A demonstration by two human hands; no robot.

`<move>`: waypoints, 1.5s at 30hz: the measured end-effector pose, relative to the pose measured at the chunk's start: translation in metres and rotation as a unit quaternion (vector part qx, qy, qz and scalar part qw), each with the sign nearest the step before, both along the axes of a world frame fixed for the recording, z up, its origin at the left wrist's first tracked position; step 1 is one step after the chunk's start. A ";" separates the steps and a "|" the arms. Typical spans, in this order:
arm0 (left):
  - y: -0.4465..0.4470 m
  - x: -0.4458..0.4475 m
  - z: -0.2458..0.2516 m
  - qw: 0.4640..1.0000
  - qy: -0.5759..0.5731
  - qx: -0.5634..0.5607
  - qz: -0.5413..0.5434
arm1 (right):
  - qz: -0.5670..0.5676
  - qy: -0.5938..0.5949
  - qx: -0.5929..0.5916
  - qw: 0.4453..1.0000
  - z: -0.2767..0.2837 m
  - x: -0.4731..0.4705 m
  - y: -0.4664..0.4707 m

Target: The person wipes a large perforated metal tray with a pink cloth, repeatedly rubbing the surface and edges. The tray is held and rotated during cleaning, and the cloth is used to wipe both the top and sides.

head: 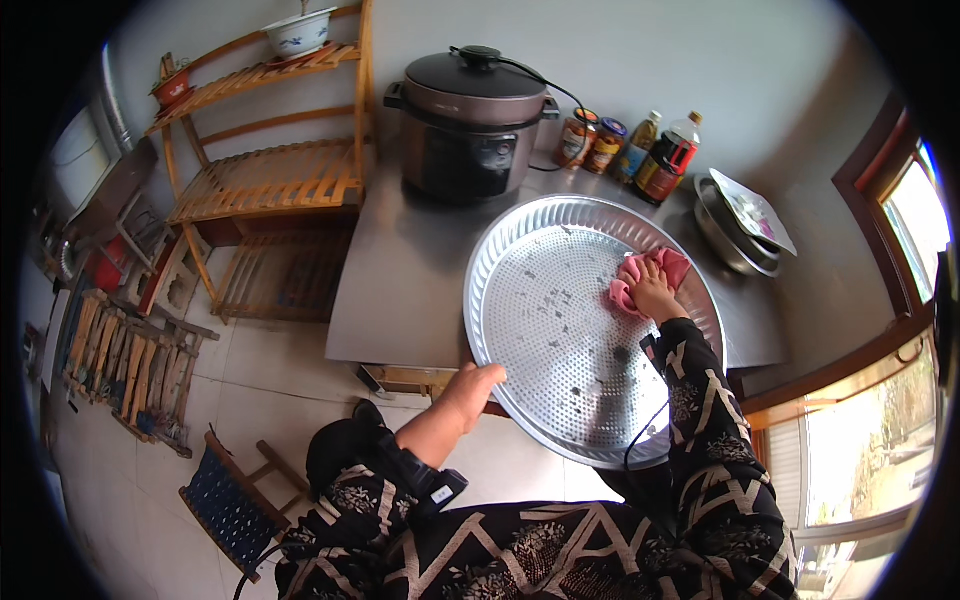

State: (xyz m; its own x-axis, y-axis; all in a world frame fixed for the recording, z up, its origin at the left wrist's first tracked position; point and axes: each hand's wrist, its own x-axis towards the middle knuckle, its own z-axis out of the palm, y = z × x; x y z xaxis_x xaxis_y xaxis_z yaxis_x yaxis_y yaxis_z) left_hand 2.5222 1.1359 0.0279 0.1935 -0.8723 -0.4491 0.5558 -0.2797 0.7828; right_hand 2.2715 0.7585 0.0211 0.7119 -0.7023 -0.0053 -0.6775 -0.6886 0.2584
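Note:
A large round metal steamer tray (540, 300) with a perforated bottom and fluted wall lies partly over the front of a steel-topped table (405, 300). Dark specks are scattered across its holes. My left hand (472, 390) grips the tray's rim at the near left, thumb over the edge. Under my right hand (651, 291) is a bunched pink cloth (671, 264), pressed against the inside of the tray near its right wall. Part of the cloth is hidden beneath my palm and fingers.
A large electric cooker (472, 127) stands behind the tray, its cord draped over the lid. Jars (577, 139) and bottles (667, 161) line the wall. Metal bowls (727, 225) sit at the right. Wooden shelves (270, 180) and a small woven-seat stool (232, 502) are on the left.

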 end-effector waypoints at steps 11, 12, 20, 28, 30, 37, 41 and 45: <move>-0.009 0.003 -0.017 0.999 -0.042 0.018 0.011 | -0.013 0.225 0.072 0.972 0.031 -0.086 0.098; -0.009 0.002 -0.018 0.999 -0.048 0.016 0.006 | 0.050 0.230 0.046 0.971 0.040 -0.090 0.113; -0.010 0.000 -0.012 0.999 -0.035 -0.007 0.005 | 0.188 0.346 0.135 0.909 0.106 -0.058 0.244; -0.008 0.002 -0.008 0.999 -0.032 0.001 -0.012 | 0.368 0.048 0.139 0.918 0.060 0.016 0.277; -0.008 0.002 -0.008 0.998 -0.055 -0.017 -0.010 | 0.325 0.040 0.202 0.923 0.046 0.024 0.246; -0.006 0.003 0.005 0.999 -0.007 -0.013 -0.034 | 0.060 0.186 0.072 0.978 0.022 -0.037 0.108; -0.004 0.003 0.007 0.999 -0.030 -0.011 -0.023 | -0.071 0.179 0.124 0.973 0.018 -0.057 0.117; -0.004 0.005 0.001 0.999 -0.037 -0.008 -0.037 | 0.179 0.325 0.071 0.926 0.031 -0.019 0.188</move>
